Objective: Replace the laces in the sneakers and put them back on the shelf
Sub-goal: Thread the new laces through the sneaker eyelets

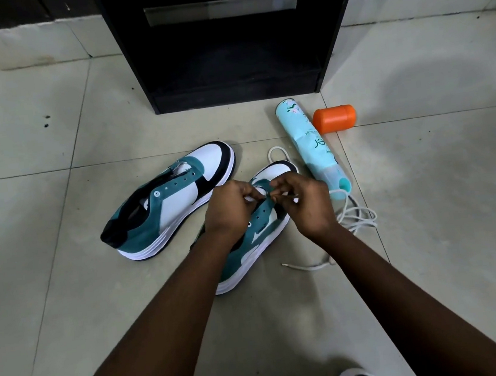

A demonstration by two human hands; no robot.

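White lace (354,214) is being pinched by the left hand (231,208) and right hand (306,203) over the nearer sneaker (254,242), beside the spray can (309,144); feeding its tip squarely through an eyelet should be helping.

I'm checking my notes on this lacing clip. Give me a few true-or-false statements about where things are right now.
1. Both hands, left hand and right hand, work at the near sneaker. True.
2. The far sneaker is fully laced. False: its eyelets show no lace.
3. The spray can stands upright. False: it lies on the floor.
4. An orange cap lies beside the can. True.
5. A white lace lies on the floor. True.
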